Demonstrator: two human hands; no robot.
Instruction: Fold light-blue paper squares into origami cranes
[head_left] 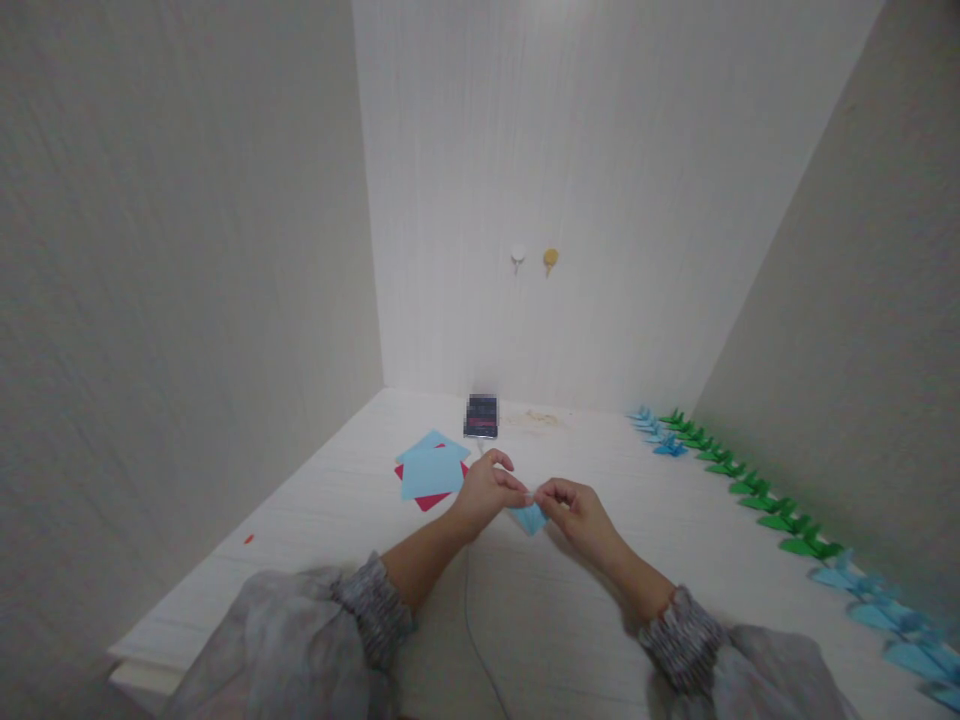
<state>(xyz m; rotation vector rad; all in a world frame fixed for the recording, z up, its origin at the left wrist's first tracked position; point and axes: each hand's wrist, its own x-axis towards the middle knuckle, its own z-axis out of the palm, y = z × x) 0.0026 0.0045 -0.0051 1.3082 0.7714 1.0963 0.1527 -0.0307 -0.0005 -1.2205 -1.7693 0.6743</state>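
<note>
A small folded piece of light blue origami paper point(531, 518) is pinched between my two hands, its pointed end towards me. My left hand point(486, 492) grips its upper left side with thumb and forefinger, the other fingers loosely curled. On the upper right side, the fingertips of my right hand point(576, 508) are closed on the same paper. The fingertips hide its top edge. Just left of my left hand lies a loose pile of square sheets, light blue paper point(431, 472) on top and red paper point(429, 502) showing beneath.
A phone point(481, 416) leans near the back wall, with a cable point(471, 620) running towards me. Rows of green paper cranes point(757, 486) and blue paper cranes point(889, 614) line the right side. A small orange-red scrap point(249, 539) lies at left. Two hooks point(550, 258) are on the wall.
</note>
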